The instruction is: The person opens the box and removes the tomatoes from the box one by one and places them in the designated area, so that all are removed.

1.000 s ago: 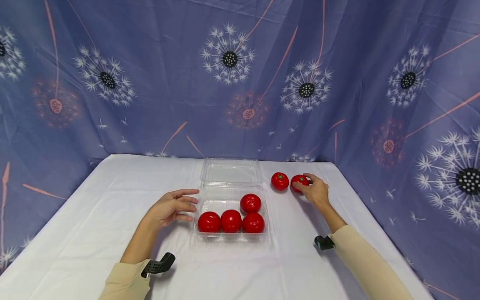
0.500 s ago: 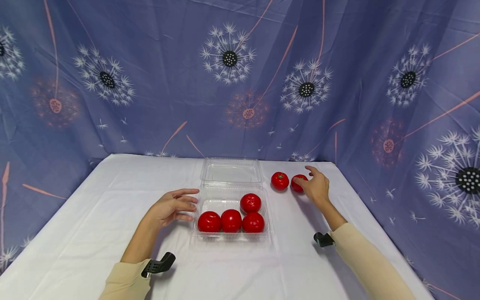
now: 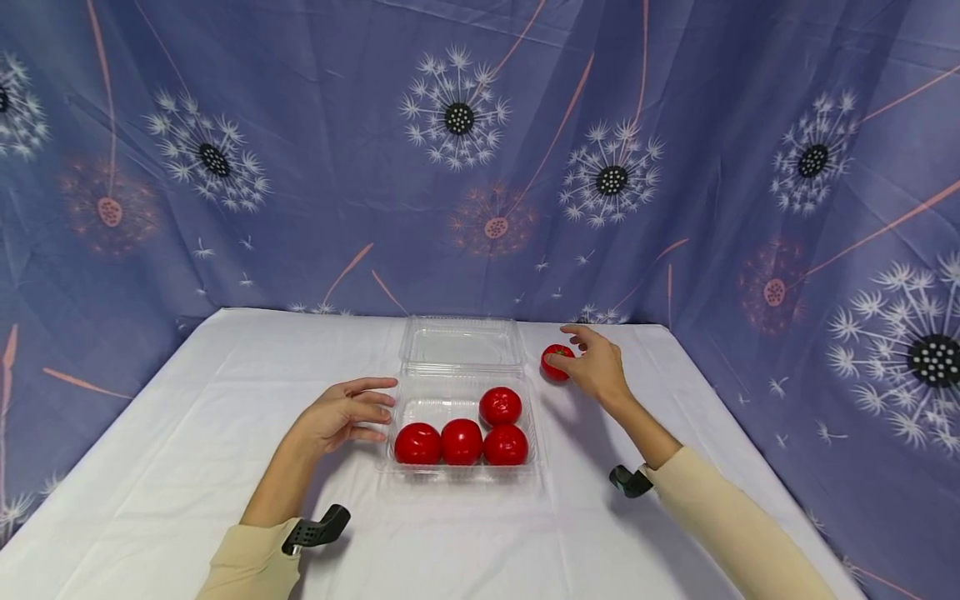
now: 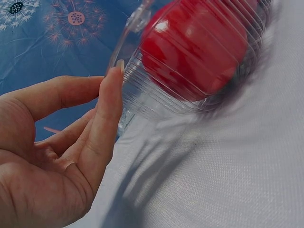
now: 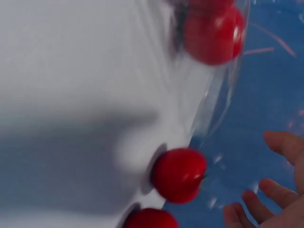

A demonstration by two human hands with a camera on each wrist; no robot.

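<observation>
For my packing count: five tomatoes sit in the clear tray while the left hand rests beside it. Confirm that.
Not quite: the head view shows four tomatoes in the clear tray, three in front and one behind. The left hand does rest beside it.

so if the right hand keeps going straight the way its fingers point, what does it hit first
Most likely the loose tomato beside the clear container. The right hand points left at it, fingers spread around it; whether they touch it is unclear.

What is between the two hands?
The clear box with four tomatoes inside lies between the left hand and the right hand, as the head view shows.
</observation>
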